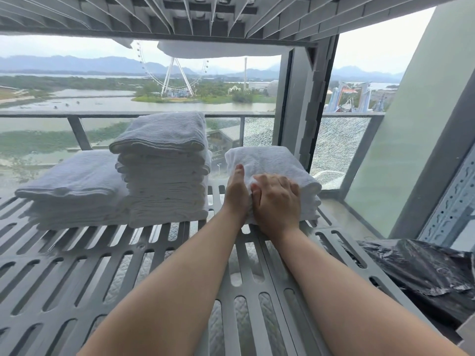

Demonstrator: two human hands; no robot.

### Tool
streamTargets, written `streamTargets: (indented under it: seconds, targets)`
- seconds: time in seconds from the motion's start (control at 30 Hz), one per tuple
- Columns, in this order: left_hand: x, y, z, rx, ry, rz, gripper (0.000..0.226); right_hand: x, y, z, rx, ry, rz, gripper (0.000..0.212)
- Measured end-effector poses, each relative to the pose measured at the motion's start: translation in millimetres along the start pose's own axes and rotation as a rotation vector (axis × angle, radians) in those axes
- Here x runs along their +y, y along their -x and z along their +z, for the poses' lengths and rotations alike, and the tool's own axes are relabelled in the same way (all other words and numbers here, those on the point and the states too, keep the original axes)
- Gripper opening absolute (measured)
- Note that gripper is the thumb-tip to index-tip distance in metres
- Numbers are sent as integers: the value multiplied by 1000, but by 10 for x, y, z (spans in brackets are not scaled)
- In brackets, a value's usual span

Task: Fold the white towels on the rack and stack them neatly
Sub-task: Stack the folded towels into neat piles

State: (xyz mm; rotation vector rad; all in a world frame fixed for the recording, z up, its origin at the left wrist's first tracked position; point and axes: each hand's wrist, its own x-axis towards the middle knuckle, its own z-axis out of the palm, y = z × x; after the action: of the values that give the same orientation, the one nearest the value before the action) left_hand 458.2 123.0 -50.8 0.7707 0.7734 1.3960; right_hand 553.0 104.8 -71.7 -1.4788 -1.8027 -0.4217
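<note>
Three stacks of folded white towels sit on the grey slatted rack shelf (77,265). A low stack (74,186) lies at the left, a tall stack (164,170) in the middle, and a short stack (267,163) at the right. My left hand (236,191) presses edge-on against the left side of the right stack, fingers straight. My right hand (277,199) lies on the stack's near top corner, fingers curled into the top towel's cloth.
Another slatted shelf (180,16) hangs overhead with a white towel (218,50) sagging below it. A grey upright post (305,111) stands right of the stacks. A black plastic bag (424,276) lies at the right. A glass balcony railing (102,129) runs behind.
</note>
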Motion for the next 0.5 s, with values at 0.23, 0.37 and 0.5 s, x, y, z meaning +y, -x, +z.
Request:
streamTargets:
  seconds: [0.23, 0.37, 0.5]
  targets:
    - [61, 44, -60, 84, -233, 89, 51, -37, 18, -29, -40, -46, 9, 40]
    - [19, 236, -166, 150, -449, 170, 43, -78, 16, -86, 50, -159, 28, 39]
    - [145, 489, -460, 134, -836, 318, 34, -229, -27, -126, 140, -215, -88, 29]
